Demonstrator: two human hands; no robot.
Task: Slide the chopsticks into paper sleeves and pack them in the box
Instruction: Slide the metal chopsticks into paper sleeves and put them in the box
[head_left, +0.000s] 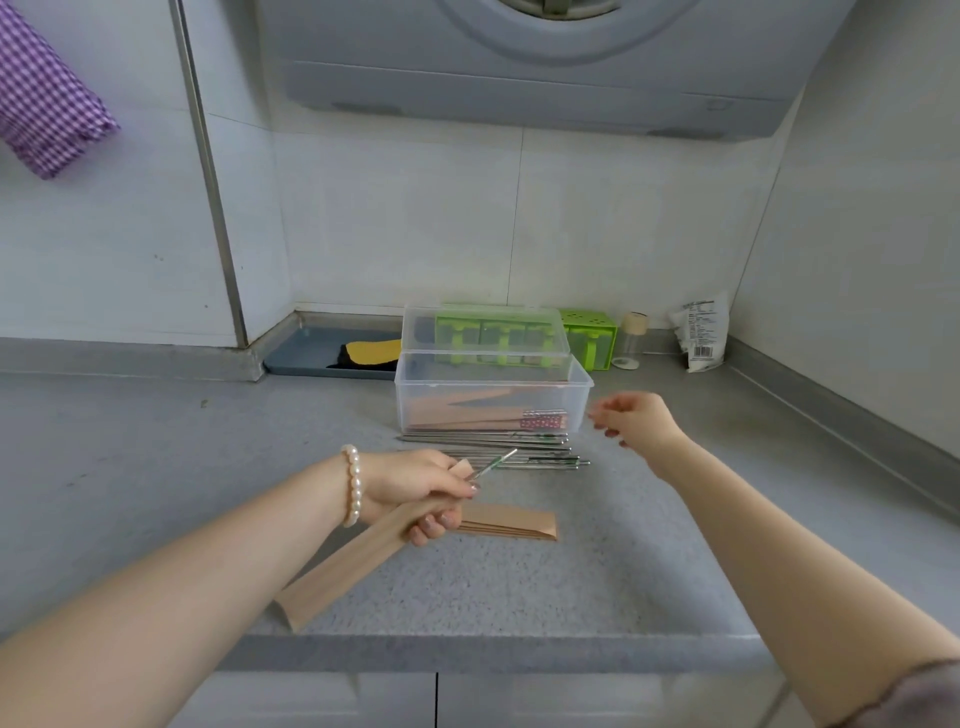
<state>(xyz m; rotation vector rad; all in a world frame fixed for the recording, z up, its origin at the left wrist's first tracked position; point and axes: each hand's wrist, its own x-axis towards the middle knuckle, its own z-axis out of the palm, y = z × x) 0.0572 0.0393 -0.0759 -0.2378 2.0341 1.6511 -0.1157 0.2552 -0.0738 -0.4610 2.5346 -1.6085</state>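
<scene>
Two hands are over the grey speckled table (597, 571) as we look down. Our left hand (415, 488), with a pearl bracelet (352, 486) at the wrist, has its fingers curled round a brown paper sleeve (343, 571) that slants down toward the table's near edge; a metal chopstick end with a green band (496, 462) sticks out of the sleeve's upper mouth past the fingertips. Our right hand (636, 421) hangs in the air just right of the clear plastic box (493, 395), fingers loosely bent and holding nothing. The box stands with its lid (485, 332) tipped up behind it, and we see sleeved chopsticks (483, 410) lying inside, some with red patterned ends. Bare metal chopsticks (498, 449) lie in a row on the table just in front of the box. A small stack of empty paper sleeves (514, 525) lies flat beside our left hand. Behind the box stands a green seasoning rack (587, 335).
</scene>
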